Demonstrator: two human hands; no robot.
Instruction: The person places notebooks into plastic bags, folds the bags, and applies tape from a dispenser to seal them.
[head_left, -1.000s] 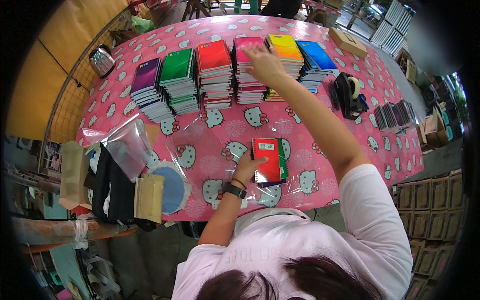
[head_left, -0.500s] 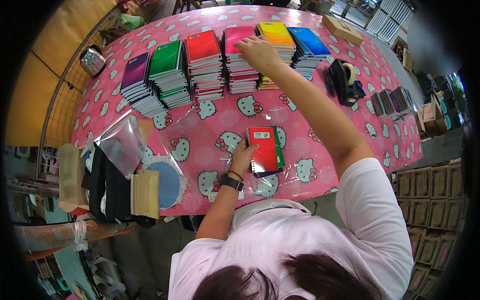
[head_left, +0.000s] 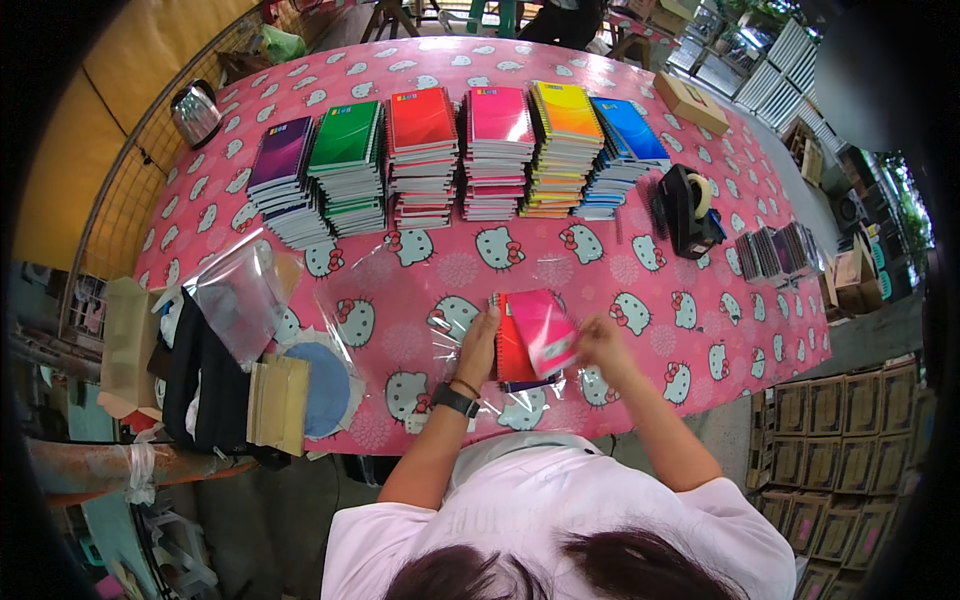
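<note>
The table (head_left: 300, 60) carries a pink patterned cloth and stands on a grey concrete floor (head_left: 860, 330). A yellow wall (head_left: 90, 130) with a wire grid (head_left: 120, 210) runs along the left side. Stacked cardboard boxes (head_left: 850, 450) sit at lower right. Daylight illuminates the area evenly. A stool (head_left: 400, 12) stands beyond the far edge.

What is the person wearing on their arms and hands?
Both forearms are bare, and so are both hands: no gloves. The left hand has a black wristwatch with a dark band on its wrist, and a thin bracelet sits just above it. The right hand shows nothing on its wrist. Short sleeves of a pale pink T-shirt end at the upper arms.
</note>
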